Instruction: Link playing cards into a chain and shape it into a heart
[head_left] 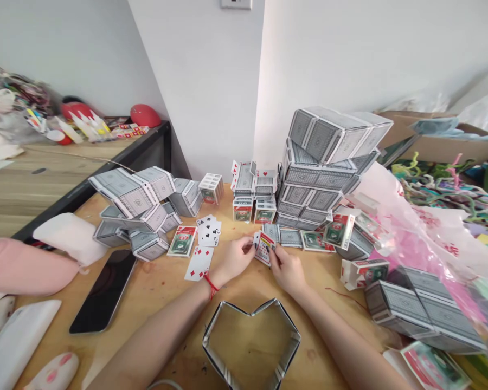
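My left hand (239, 257), with a red string bracelet at the wrist, pinches the left edge of a small printed card (263, 250), with red and yellow at its top. My right hand (287, 266) grips the same card from its right side. Whether it is one card or a thin stack, I cannot tell. A heart-shaped frame of folded playing cards (296, 338) stands between my forearms. Left of my left hand lie loose diamond cards (199, 264), fanned spade cards (208, 230) and a green and red card pack (182, 241).
Folded-card blocks form a tall stack (315, 173) at the back right and a lower pile (126, 197) at the left. Opened card packs (338, 230) lie to the right. A black phone (103, 292) and pink pouch (28, 265) lie left; pink plastic bags (423, 227) crowd the right.
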{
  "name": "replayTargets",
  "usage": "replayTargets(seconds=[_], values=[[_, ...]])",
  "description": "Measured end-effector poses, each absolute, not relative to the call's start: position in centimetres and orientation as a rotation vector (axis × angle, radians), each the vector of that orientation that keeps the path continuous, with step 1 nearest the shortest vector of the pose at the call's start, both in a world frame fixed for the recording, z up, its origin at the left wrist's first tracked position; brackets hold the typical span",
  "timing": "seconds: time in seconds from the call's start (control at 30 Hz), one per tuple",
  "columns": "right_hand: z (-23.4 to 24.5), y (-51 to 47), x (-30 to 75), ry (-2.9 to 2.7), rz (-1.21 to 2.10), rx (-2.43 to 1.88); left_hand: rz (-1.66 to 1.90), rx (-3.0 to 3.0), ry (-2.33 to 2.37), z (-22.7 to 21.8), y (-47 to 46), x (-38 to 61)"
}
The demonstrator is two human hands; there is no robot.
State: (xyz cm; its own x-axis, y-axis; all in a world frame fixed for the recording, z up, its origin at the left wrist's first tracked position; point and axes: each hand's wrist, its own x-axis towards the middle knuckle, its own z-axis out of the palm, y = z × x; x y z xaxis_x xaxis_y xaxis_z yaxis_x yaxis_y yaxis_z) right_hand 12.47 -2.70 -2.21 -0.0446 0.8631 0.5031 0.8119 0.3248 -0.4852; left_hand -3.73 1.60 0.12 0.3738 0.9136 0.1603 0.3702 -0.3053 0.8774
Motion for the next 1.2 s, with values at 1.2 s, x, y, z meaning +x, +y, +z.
replayTargets(seconds=[1.2], values=[[-1.6, -3.9, 11.6, -1.693, 0.690, -1.513, 0.862, 1.925, 1.185, 1.2, 0.8, -4.6]])
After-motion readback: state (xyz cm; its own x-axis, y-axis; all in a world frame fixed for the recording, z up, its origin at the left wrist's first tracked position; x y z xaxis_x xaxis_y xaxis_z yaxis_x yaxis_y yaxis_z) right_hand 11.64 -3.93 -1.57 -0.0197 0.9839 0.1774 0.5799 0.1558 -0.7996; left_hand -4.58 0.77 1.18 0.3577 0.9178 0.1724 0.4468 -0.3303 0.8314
